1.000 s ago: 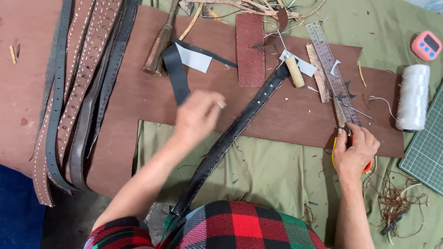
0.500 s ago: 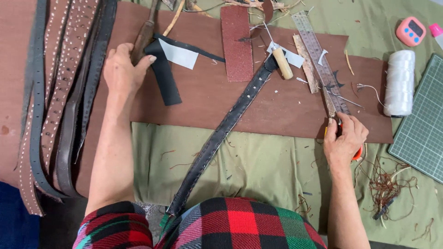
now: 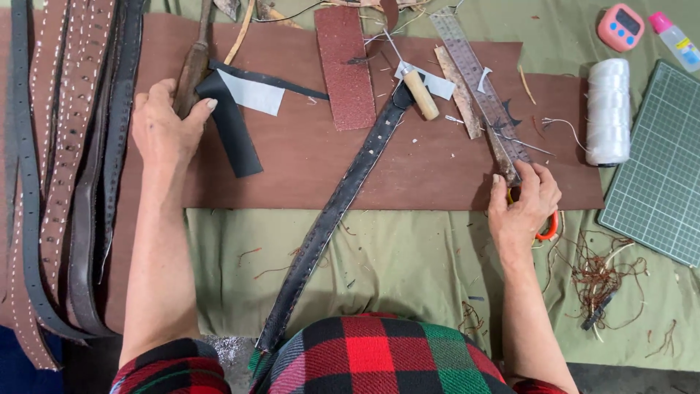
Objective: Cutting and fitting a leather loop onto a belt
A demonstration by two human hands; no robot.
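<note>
A leatherworker's left hand [image 3: 166, 125] closed around the brown wooden handle of a tool [image 3: 193, 69] at the upper left of a brown board [image 3: 306, 168], just beside a short black leather strip [image 3: 232, 130] and a pale paper scrap [image 3: 253, 93]. The right hand [image 3: 522, 206], well apart from the left, curled over orange-handled scissors [image 3: 545, 228] at the board's lower right edge, its fingertips touching the near end of a clear ruler [image 3: 481, 76]. A long black studded belt [image 3: 332, 215] ran diagonally between the two arms, a small wooden-handled tool [image 3: 421, 95] resting on its far end. Finished belts [image 3: 65, 168] lay stacked at left; a white thread spool [image 3: 607, 111] stood beside a green cutting mat [image 3: 660, 175].
</note>
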